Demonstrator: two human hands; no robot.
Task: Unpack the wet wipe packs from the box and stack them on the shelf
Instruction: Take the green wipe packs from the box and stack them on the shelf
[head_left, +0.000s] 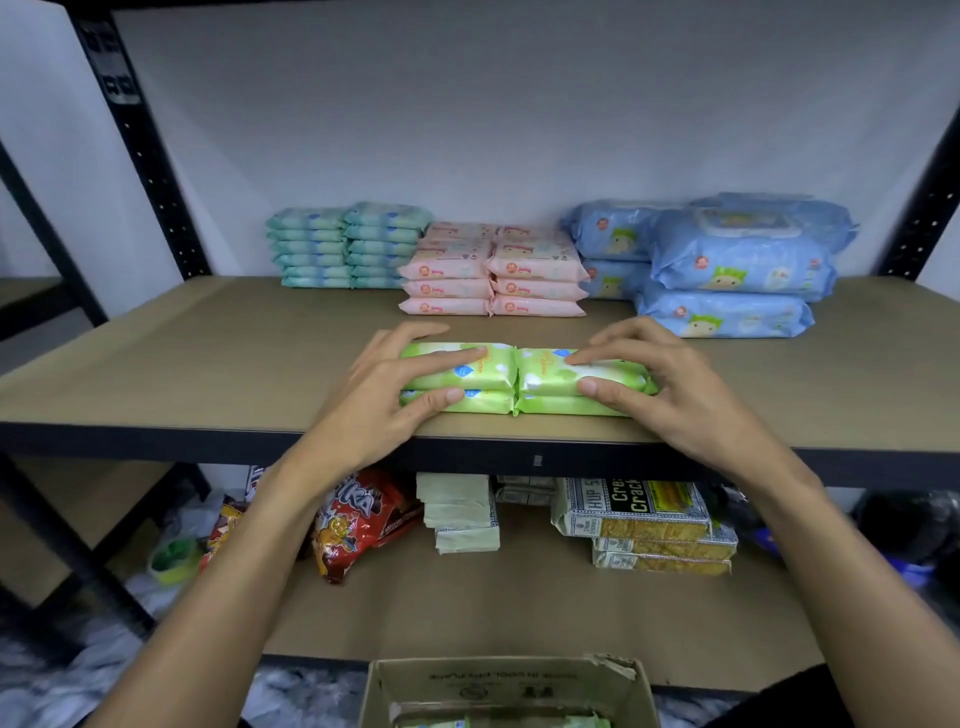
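Head cam: shelf (208, 364) board has bare room at 9 and 3 o'clock of the green wet wipe packs (498, 374), stacked two by two right by its front edge, with teal packs (348, 244), pink packs (493, 270) and blue packs (727, 265) along the back at 12. Left hand (384, 395) rests on the left pair and right hand (670, 384) on the right pair, fingers spread nearly straight on top, thumbs pressing the fronts, not clenched. Box (519, 680) at 6 o'clock stands open with more green packs inside.
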